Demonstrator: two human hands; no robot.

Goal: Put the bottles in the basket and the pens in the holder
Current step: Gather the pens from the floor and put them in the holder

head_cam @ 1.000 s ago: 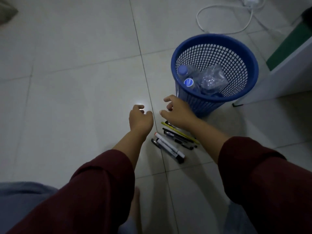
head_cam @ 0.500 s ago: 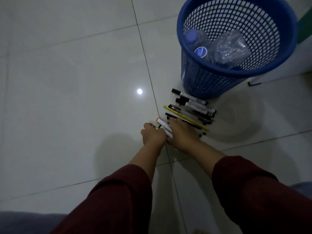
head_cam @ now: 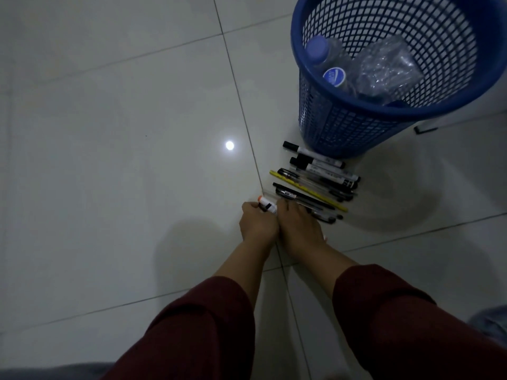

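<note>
A dim room with a pale tiled floor point(head_cam: 109, 133), crossed by dark grout lines and carrying one small bright reflection of a lamp point(head_cam: 230, 145). The pens point(head_cam: 315, 185) lie on it in a loose row just in front of the blue basket point(head_cam: 356, 124), their long axes all running roughly from near-left to far-right, parallel to one another; the farthest marker almost touches the basket's foot. The bottles point(head_cam: 356, 69) are already inside the basket, two caps and crumpled clear plastic showing through the mesh. No holder is in view.

The nearest marker point(head_cam: 265, 205), white with an orange tip, sits at the near end of the row, and both hands meet on it. The left hand point(head_cam: 258, 224) is curled around its near-left end, fingers closed narrow, only the orange tip poking out beyond them. The right hand point(head_cam: 299, 229) lies palm down, pressed against the left, fingers reaching forward over the closest black pens; whether they are pinching one or merely resting on it I cannot tell. Both forearms come in straight from the maroon sleeves point(head_cam: 197, 333), wrists low to the floor.

The rest of the row lies beyond and to the right of the fingers, so the right hand is the nearer one for gathering them, sweeping along their length
</note>
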